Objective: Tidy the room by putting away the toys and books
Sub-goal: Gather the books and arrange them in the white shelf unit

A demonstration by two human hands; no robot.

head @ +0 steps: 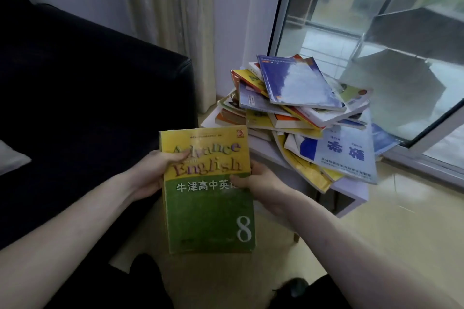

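Crowding the low table (351, 189), a book heap (301, 108) flanks the sofa (100, 83).

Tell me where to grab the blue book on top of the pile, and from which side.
Grip the blue book by its near right corner, coming from the window side. That corner juts past the books beneath it in the pile, so fingers can likely slip under with the thumb on the cover. It lies flat, with nothing on top of it.

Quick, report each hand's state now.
Left hand: gripping the yellow-green English textbook by its left edge.
Right hand: gripping the same textbook's right edge.
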